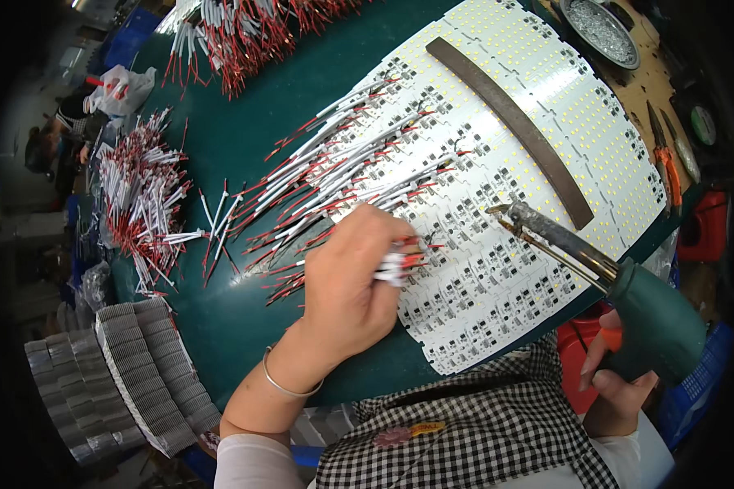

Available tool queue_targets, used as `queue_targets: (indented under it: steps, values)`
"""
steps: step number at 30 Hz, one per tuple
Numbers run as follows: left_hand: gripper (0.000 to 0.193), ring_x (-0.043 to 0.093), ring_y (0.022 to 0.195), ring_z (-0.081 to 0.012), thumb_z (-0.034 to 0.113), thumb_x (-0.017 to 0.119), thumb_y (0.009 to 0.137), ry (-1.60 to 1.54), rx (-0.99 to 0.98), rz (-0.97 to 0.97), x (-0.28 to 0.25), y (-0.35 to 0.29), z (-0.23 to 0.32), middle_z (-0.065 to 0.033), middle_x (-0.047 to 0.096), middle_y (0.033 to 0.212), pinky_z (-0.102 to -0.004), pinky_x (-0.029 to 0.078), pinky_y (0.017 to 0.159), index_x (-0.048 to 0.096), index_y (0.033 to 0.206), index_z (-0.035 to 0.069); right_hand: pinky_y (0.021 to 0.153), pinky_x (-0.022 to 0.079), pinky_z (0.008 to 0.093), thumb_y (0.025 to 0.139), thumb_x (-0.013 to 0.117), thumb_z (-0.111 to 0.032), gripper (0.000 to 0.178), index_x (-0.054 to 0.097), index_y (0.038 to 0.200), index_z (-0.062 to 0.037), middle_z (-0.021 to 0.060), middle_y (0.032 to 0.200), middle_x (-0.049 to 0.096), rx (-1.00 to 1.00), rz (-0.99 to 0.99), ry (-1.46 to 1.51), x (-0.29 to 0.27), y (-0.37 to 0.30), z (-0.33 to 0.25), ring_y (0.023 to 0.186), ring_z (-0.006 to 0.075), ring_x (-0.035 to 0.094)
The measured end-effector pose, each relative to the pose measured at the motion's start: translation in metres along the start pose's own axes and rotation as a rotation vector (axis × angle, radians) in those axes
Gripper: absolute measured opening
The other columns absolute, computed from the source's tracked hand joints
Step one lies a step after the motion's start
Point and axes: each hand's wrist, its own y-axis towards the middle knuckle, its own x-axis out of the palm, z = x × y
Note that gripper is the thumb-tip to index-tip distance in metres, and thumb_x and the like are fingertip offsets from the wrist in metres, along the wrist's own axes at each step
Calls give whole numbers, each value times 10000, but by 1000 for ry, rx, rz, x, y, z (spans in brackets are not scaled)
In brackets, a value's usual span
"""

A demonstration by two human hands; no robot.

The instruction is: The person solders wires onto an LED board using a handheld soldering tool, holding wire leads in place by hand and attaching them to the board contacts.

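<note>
My left hand (pixel 347 285), with a bracelet on its wrist, is closed on a small bunch of red and white wires (pixel 393 267) over the lower left part of a white circuit board panel (pixel 465 326). My right hand (pixel 616 399) grips a dark green soldering gun (pixel 656 322) by its handle. The gun's tip hangs over the middle of the panel; whether it touches is unclear. Rows of red and white wires (pixel 334 175) stick out leftward from the panel's left part. A curved brown strip (pixel 518 126) lies across the panel.
Heaps of wires lie on the green table (pixel 220 318), one at the left (pixel 143 191), another at the top (pixel 236 37). Stacked grey ribbed parts (pixel 143 375) stand at lower left. At right are a metal dish (pixel 599 33) and orange-handled pliers (pixel 667 167).
</note>
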Motion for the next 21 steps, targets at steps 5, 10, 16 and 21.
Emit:
queue_targets:
  steps: [5, 10, 16, 21]
  values:
    - [208, 577, 525, -186, -1, 755, 743, 172, -40, 7, 18, -2, 5, -87, 634, 679, -290, 449, 499, 699, 942, 29, 393, 529, 252, 697, 767, -48, 685, 410, 1243, 162, 265, 1170, 534, 48, -1, -2, 0, -1, 4, 581, 197, 618]
    - [347, 565, 565, -190, -27, 756, 657, 223, 13, 28, 25, -1, 4, -70, 577, 703, -287, 452, 508, 716, 993, 48, 398, 535, 259, 694, 769, -44, 670, 426, 1234, 153, 251, 1160, 545, 54, 1, 5, -2, -1, 6, 585, 201, 618]
    - [440, 558, 580, -177, -48, 725, 574, 335, 48, -26, 23, -5, 5, -64, 560, 718, -268, 434, 491, 723, 999, 64, 421, 535, 267, 697, 787, -56, 639, 467, 1214, 138, 234, 1162, 556, -59, -96, -125, -8, 3, 14, 583, 204, 615]
    - [419, 523, 558, -176, -33, 655, 576, 384, 151, -1, 26, -11, -4, -44, 499, 695, -304, 408, 442, 698, 987, 42, 442, 516, 265, 707, 806, -84, 621, 497, 1203, 125, 219, 1170, 563, -31, -94, -123, -10, 2, 17, 575, 201, 613]
